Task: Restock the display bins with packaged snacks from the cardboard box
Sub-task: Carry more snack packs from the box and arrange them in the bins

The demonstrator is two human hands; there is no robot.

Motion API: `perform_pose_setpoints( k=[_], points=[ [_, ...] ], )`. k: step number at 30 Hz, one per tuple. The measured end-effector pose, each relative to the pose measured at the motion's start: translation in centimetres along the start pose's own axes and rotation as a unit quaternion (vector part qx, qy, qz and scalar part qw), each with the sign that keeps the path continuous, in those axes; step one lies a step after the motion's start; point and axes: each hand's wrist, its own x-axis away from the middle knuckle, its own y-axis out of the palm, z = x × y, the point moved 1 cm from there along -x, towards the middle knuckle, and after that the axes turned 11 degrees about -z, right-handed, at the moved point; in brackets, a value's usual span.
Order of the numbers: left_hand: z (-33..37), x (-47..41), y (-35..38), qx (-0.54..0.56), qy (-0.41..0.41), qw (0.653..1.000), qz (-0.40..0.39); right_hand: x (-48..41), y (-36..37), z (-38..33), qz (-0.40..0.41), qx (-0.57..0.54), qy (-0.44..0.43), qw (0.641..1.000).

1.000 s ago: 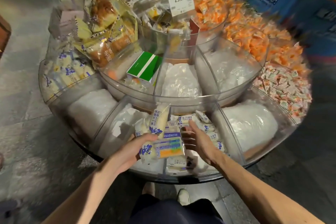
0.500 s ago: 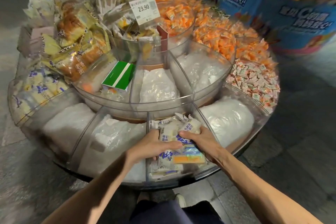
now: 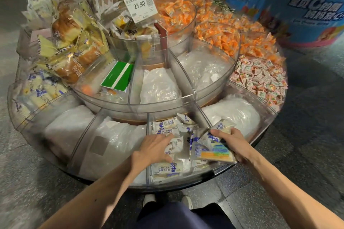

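Note:
A round clear acrylic display (image 3: 195,95) has wedge-shaped bins. The near bin (image 3: 149,174) holds several white and blue bread packets (image 3: 166,168). My left hand (image 3: 154,148) rests on the packets in that bin, fingers spread over one small packet. My right hand (image 3: 231,142) grips a bundle of packets (image 3: 212,149), one with a blue, orange and yellow label, over the bin's right side. No cardboard box is in view.
Neighbouring bins hold crumpled white plastic filler (image 3: 115,139). A green and white box (image 3: 118,77) lies in an inner bin. Orange candies (image 3: 219,37), bread packs (image 3: 72,57) and a 23.90 price sign (image 3: 140,6) fill the back. A blue display (image 3: 297,7) stands at the right.
My right hand has drawn the bundle of packets to the right side of the bin. My left hand has let go of the bundle and spread over the packets below.

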Motion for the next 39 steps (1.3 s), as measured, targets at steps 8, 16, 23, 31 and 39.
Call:
perform_pose_setpoints(
  k=[8, 16, 23, 31, 39],
  points=[
    [-0.6, -0.9, 2.1, -0.027, 0.019, 0.999, 0.032, 0.2, -1.1, 0.9, -0.023, 0.001, -0.009, 1.0],
    [-0.1, -1.2, 2.1, 0.021, 0.003, 0.999, 0.04, 0.5, -2.3, 0.8, -0.022, -0.001, -0.01, 1.0],
    [0.6, -0.7, 1.6, 0.132, -0.016, 0.991, 0.003, 0.7, -3.3, 0.8, -0.009, 0.003, -0.016, 1.0],
    [-1.4, -0.8, 0.4, 0.45, -0.027, 0.893, 0.012, 0.7, -2.5, 0.3, -0.02, -0.019, -0.01, 1.0],
    [-4.1, -4.4, -2.1, 0.155, -0.078, 0.977, 0.125, -0.3, -0.5, -1.5, -0.053, -0.003, 0.003, 0.999]
  ],
)
